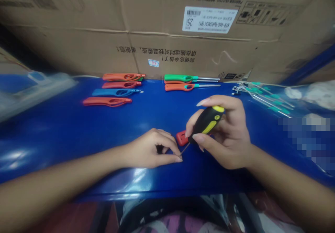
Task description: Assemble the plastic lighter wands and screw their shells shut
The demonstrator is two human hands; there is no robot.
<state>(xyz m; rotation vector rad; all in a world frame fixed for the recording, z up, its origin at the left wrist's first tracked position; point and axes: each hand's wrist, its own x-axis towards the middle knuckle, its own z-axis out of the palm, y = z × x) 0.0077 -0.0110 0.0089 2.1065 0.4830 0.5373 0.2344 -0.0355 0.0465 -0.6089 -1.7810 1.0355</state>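
Note:
My right hand (pixel 227 131) is wrapped round a screwdriver (pixel 206 122) with a black and yellow handle, tip pointing down and left. The tip meets the pinched fingertips of my left hand (pixel 151 151), which rests on the blue table (pixel 78 128); what the fingers pinch is too small to make out. A red plastic piece (pixel 181 137) lies just behind the screwdriver shaft, between both hands.
Several orange, red and blue lighter bodies (pixel 112 92) lie at the back left. A green and an orange long lighter (pixel 191 82) lie at the back centre. Metal rods with green parts (pixel 264 98) sit at the right. A big cardboard box (pixel 167 27) stands behind.

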